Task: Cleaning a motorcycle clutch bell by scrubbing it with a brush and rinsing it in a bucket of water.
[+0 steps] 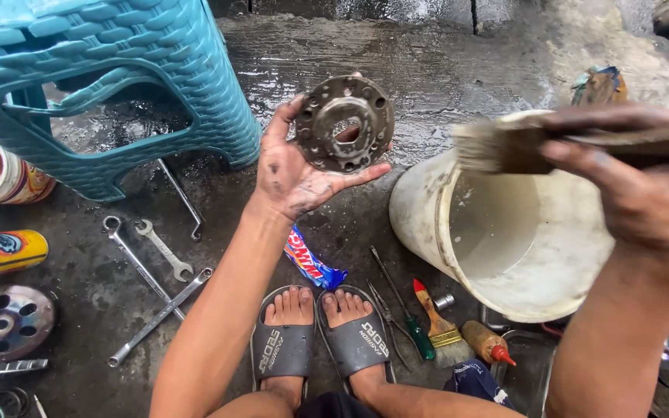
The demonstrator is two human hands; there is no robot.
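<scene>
Overhead, the person's left hand [296, 166] is raised palm-up, its grimy fingers curled round the rim of a round, rusty metal flange with a ring of bolt holes [344, 123], held upright above the wet concrete floor [443, 70]. To the right, the right hand [644, 186] is closed round the dark handle of a worn, pale-bristled paintbrush [505, 145], held level over the mouth of a tilted, dirty white plastic bucket [505, 255]. Two feet in grey slide sandals [323, 340] rest below. Three steel spanners [152, 267] lie crossed near a turquoise woven-pattern plastic stool [102, 62]. One green-handled screwdriver [404, 310], one second, red-handled paintbrush [437, 317] and one small amber squeeze bottle with a red tip [485, 343] lie beside the bucket. One dark perforated metal disc [5, 321] sits at the left edge.
</scene>
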